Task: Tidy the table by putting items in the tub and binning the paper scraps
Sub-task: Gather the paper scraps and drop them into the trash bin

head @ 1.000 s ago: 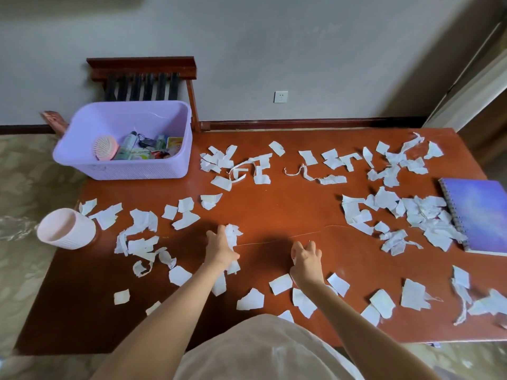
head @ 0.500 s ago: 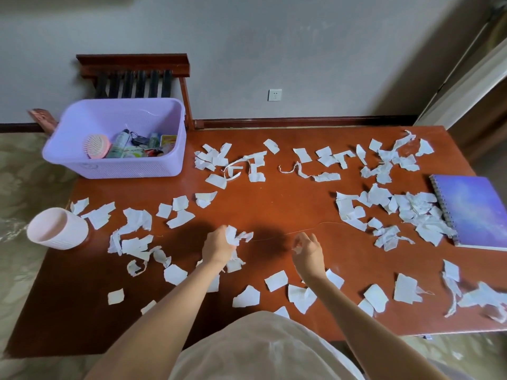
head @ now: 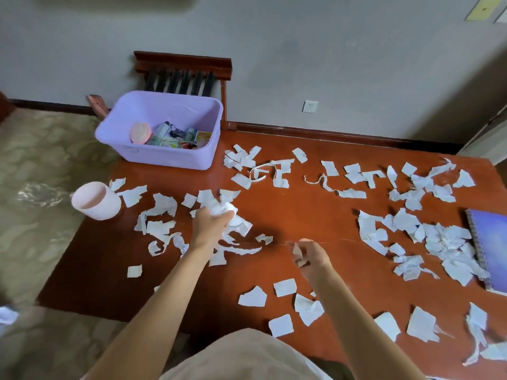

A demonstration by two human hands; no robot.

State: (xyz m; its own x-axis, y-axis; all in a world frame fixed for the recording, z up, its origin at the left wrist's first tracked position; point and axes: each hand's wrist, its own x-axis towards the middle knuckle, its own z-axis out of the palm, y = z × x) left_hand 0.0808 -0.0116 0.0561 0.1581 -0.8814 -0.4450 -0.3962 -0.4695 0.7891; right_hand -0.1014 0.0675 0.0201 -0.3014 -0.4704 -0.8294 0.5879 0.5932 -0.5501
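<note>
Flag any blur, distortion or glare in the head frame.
Head view: wide-angle bowing bends the table edges; soft blur overall, worst at the bottom-left corner; sheen on the floor left of the pink cup; soft shadows under both hands; paper scraps nearly blown out.

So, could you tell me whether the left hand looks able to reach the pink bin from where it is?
Probably yes: the left hand, clutching scraps, is near the bin, with only loose paper between them.
</note>
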